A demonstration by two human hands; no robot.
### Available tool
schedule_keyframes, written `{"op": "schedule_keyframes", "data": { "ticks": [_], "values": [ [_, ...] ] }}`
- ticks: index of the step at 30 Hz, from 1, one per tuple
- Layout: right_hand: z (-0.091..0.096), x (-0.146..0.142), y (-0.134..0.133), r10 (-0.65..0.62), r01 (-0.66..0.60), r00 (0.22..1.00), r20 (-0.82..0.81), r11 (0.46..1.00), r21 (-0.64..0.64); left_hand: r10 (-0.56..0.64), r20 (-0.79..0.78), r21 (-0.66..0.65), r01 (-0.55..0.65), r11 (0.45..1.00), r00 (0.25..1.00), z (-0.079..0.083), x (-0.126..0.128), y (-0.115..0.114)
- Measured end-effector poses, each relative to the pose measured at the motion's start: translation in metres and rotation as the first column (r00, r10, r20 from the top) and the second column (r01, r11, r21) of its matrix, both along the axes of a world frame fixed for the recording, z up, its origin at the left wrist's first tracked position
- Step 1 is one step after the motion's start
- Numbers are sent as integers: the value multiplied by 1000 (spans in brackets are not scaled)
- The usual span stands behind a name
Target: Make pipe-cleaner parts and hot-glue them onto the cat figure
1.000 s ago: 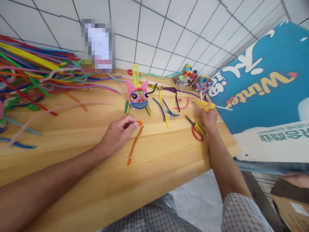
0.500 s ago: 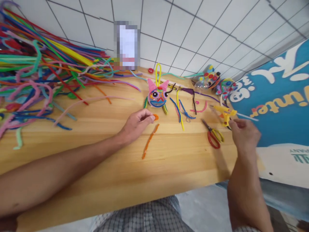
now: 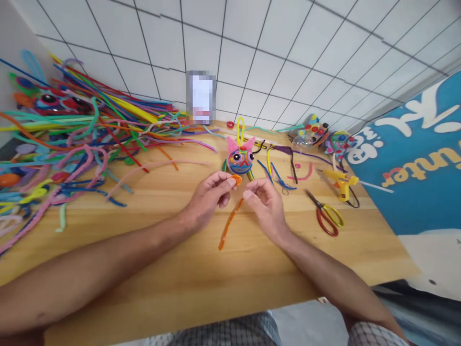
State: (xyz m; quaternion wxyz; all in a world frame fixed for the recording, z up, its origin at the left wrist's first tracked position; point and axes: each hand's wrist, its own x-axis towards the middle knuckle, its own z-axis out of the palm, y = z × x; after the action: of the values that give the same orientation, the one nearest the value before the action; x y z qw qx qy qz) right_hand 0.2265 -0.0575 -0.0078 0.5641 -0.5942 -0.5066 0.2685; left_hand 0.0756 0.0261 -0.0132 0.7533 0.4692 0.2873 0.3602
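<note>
My left hand (image 3: 212, 194) pinches a small orange pipe-cleaner coil (image 3: 236, 180) between thumb and fingertips. Facing it, my right hand (image 3: 266, 206) has its thumb and curled fingers slightly apart, with nothing visible between them. Below both hands, an orange pipe-cleaner piece (image 3: 229, 226) lies on the table. Just beyond the coil sits a round decorated ornament (image 3: 240, 161) with googly eyes, pink ears and a yellow loop on top; the hands partly cover its lower edge.
Scissors (image 3: 326, 214) and a yellow glue gun (image 3: 342, 183) lie at right on the wooden table (image 3: 173, 283). Many loose pipe cleaners (image 3: 108, 120) are heaped at left. A blurred phone (image 3: 200, 98) leans on the tiled wall. Decorated ornaments (image 3: 340, 143) stand at back right.
My right hand has moved left from beside the glue gun to near my left hand. The left hand still holds the orange coil. The view has shifted, showing more of the pile.
</note>
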Motion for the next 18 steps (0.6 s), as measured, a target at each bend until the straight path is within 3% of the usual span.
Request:
{"op": "schedule_keyframes", "data": {
  "ticks": [4,9,12,16,18],
  "values": [
    [-9,1,-5,-30,30,999,-15,999,38,-56,44,-125,61,990,997,3,0,-6],
    [-2,15,-17,-123,120,992,9,979,164,-116,60,-167,125,978,991,2,0,-9],
    [5,26,-11,-111,110,994,4,987,118,-179,36,-171,183,968,983,0,-1,-11],
    [13,49,9,-115,110,952,-283,993,-34,-371,40,-228,370,901,928,3,-5,-15],
    [16,57,14,-143,143,915,-376,989,-27,-412,52,-246,411,878,910,5,-6,-17]
  ]
}}
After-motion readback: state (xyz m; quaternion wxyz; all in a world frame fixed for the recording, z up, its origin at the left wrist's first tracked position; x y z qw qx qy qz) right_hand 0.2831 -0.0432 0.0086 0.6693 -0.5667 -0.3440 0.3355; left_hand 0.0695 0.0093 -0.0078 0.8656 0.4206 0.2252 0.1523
